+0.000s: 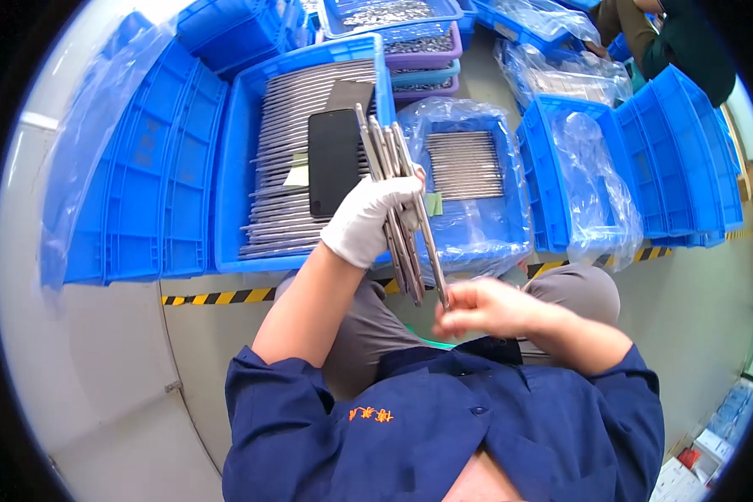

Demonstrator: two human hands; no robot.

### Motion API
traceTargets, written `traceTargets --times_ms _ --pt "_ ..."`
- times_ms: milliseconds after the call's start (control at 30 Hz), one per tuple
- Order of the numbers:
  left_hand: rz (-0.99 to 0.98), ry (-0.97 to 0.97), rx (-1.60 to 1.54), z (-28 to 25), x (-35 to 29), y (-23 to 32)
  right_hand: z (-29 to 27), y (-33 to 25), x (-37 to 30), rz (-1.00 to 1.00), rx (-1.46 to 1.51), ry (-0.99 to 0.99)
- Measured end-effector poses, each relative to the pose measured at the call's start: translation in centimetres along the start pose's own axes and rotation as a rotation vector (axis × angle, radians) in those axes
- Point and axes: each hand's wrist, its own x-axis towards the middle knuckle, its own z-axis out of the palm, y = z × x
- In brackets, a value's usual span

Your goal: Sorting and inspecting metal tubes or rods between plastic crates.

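Note:
My left hand (361, 221), in a white glove, is closed around a bundle of slim metal rods (403, 259) held upright between two blue crates. One rod (432, 244) stands a little apart on the right side of the bundle. At its lower end my bare right hand (495, 308) pinches it between thumb and fingers, slightly blurred. Behind the gloved hand, a black phone (330, 159) and a dark flat block (350, 95) lie on many rods (276, 176) stacked in the left crate (227, 188). A shorter row of rods (464, 163) lies in the plastic-lined right crate (477, 232).
Empty-looking blue crates (146, 159) stand on edge at left. Another crate (552, 180) with clear plastic (598, 188) stands at right. Purple and teal trays (427, 60) of small metal parts are stacked behind. A person (694, 42) is at the far right. Striped tape (217, 298) crosses the floor.

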Motion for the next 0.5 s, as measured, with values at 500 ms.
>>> traceTargets --times_ms 500 --pt "0.558 0.012 -0.192 3.1 -3.2 0.6 0.2 1.1 4.8 -0.31 1.346 0.362"
